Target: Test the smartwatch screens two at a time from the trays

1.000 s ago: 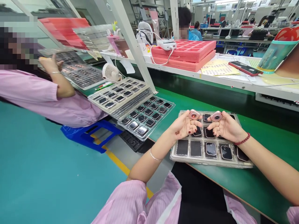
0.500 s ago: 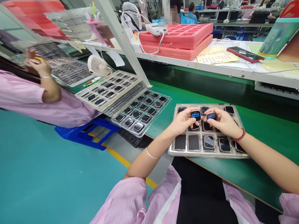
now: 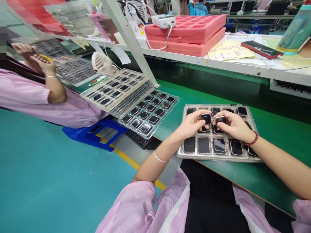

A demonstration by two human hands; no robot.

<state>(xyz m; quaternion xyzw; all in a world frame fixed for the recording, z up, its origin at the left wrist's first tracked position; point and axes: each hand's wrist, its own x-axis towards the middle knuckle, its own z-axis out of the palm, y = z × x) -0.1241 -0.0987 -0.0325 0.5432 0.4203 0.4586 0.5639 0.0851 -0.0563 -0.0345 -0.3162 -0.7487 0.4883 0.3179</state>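
Note:
Between the thumb and fingers of my left hand (image 3: 193, 124) is a smartwatch (image 3: 205, 118) without a strap, its dark screen facing up with faint marks on it. A second strapless smartwatch (image 3: 221, 120) is pinched in my right hand (image 3: 234, 126), the thumb over the lower part of its screen. Both hands are close together above a clear plastic tray (image 3: 181, 154) on the green bench. Several watches sit in the tray's pockets, such as the dark-faced watch (image 3: 236, 148) in the front row. Two front-left pockets hold no watch. My hands cover part of the middle pockets.
To the left lie another tray of watches (image 3: 148, 111) and a stack of filled trays (image 3: 114, 89), below a slanting white post (image 3: 136, 42). A shelf at the back carries red foam trays (image 3: 184, 38) and a phone (image 3: 261, 48). A co-worker's arm (image 3: 57, 92) is at far left.
The blue lines on both watch screens have gone, leaving them mostly dark. My hands keep their grip over the tray. The view has shifted slightly, and the co-worker's hands have moved.

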